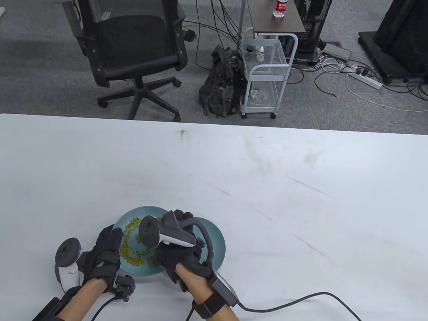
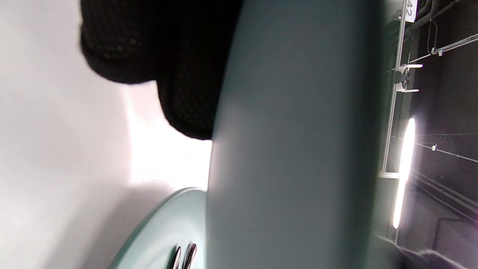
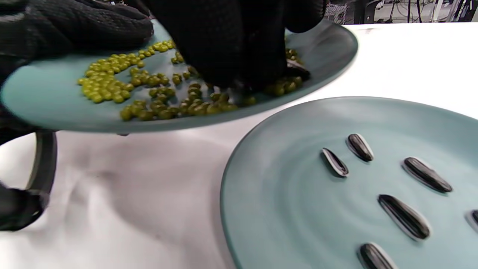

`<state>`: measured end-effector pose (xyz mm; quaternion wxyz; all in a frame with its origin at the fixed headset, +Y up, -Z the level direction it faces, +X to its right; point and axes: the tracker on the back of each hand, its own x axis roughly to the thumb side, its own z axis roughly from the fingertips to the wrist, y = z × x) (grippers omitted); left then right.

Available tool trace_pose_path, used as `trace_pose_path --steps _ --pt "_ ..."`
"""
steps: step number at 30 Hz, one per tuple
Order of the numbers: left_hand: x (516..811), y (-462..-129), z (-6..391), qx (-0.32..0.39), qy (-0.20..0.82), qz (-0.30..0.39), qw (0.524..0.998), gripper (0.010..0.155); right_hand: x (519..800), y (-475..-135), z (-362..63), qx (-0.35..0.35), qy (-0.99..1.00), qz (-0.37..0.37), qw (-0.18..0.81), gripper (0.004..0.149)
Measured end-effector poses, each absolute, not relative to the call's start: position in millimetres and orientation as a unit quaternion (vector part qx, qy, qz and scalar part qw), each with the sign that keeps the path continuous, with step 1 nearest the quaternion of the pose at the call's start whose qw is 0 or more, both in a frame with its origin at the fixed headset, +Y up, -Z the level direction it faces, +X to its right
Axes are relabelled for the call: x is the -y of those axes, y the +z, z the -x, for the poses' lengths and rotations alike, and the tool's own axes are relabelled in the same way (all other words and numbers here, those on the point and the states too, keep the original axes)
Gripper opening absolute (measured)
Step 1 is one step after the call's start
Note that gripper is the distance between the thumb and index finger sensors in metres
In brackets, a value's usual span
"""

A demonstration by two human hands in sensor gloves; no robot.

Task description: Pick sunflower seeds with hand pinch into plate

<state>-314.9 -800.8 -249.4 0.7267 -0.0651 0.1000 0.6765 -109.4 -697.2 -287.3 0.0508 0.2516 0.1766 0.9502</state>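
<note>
Teal plates: two round dishes sit near the front edge of a white table [image 1: 304, 193], side by side.
Left plate [image 3: 44, 108]: tilted, its left edge raised; it holds a scatter of small green beans [image 3: 112, 84] with at least one dark sunflower seed [image 3: 298, 70] among them.
Right plate [image 3: 283, 209]: lies flat just beside the first and holds several striped black sunflower seeds [image 3: 403, 216], spread apart.
Left hand [image 1: 103, 251]: black glove, white tracker on its back; the fingers lie along the left plate's rim and seem to prop it up. Whether they curl under the rim cannot be told.
Right hand [image 1: 181, 251]: black glove with tracker; its fingertips [image 3: 227, 59] press down together into the beans at the plate's far side, close to the dark seed. They look bunched as for a pinch, but whether a seed is between them is hidden.
Stage: judged as mid-pick, with seeds already moved across.
Risk: the tilt could send beans rolling off the low edge onto the table.
Risk: thick glove tips could nip a bean along with the seed, or let the slim seed slip on the way across.
Risk: the hand's cable [image 1: 300, 302] trails beside the plates and could snag one.
</note>
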Motion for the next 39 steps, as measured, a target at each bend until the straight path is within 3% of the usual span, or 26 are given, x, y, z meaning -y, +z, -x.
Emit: trace_pose_path --steps 27,39 --pt "802.0 -248.7 310.8 -0.094 0.674 0.073 0.729 0.046 695.4 -286.2 106.7 -0.148 0.961 -0.226 0.048 0.033" --pt "802.5 -248.2 313.3 -0.111 0.679 0.071 0.723 0.046 663.5 -284.6 84.1 -0.099 0.964 -0.217 0.118 0.033"
